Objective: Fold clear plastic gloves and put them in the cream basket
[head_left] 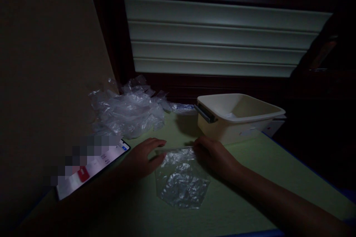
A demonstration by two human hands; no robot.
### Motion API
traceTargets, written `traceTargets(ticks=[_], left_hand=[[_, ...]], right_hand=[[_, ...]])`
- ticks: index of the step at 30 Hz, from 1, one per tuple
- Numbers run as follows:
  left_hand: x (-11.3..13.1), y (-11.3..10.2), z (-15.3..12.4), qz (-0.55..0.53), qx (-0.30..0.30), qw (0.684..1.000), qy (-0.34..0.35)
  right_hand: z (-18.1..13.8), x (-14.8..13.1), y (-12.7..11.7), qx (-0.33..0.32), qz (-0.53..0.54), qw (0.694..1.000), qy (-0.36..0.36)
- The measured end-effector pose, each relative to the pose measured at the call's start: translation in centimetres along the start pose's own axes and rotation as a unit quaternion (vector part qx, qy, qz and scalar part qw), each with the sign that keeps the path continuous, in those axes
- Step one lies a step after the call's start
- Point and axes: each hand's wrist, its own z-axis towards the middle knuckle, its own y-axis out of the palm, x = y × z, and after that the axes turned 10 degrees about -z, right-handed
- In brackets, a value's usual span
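A clear plastic bag (183, 181) lies crinkled on the pale green tabletop (236, 196) before me. My left hand (144, 157) is at its upper left corner, thumb and fingers apart, with nothing between them. At the upper right corner of the bag, my right hand (210, 152) is closed, its fingers curled over the edge of the plastic. The fingertips of that hand are partly hidden. Behind my left hand rises a loose heap of clear plastic bags (129, 109).
A cream plastic bin (230, 129) with a dark side latch stands at the back right, something pale inside. On the left lies a lit phone (94, 170). A wall borders the table's left side, and a dark-framed slatted panel (217, 37) stands behind. The light is dim.
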Motion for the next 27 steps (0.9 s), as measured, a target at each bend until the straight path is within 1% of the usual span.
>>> traceTargets(ticks=[2,6,9,11,13,16,19,23,27], left_hand=[[0.1,0.0,0.1,-0.018,-0.008,1.000,-0.011],[0.0,0.0,0.3,-0.036,-0.026,0.999,-0.003],[-0.1,0.0,0.5,-0.053,-0.031,0.998,0.011],[-0.2,0.0,0.6,-0.058,-0.028,0.998,0.017],[-0.2,0.1,0.6,-0.059,-0.020,0.998,0.010],[-0.2,0.1,0.6,-0.062,-0.015,0.998,-0.007],[-0.1,0.1,0.6,-0.067,-0.015,0.998,-0.009],[0.0,0.0,0.6,-0.069,-0.024,0.997,-0.015],[0.0,-0.2,0.5,-0.057,-0.043,0.997,-0.007]], right_hand=[[-0.1,0.1,-0.1,0.017,0.014,1.000,0.000],[-0.1,0.1,-0.4,0.052,0.040,0.998,-0.013],[-0.1,0.0,-0.5,0.053,0.051,0.997,-0.014],[-0.1,0.1,-0.4,0.045,0.073,0.996,0.003],[-0.1,0.2,-0.2,0.027,0.118,0.992,0.031],[-0.1,0.8,0.2,-0.017,0.191,0.979,0.073],[0.0,1.4,0.4,-0.051,0.229,0.968,0.087],[0.0,1.6,0.3,-0.070,0.211,0.972,0.078],[0.1,1.3,0.1,-0.065,0.162,0.982,0.075]])
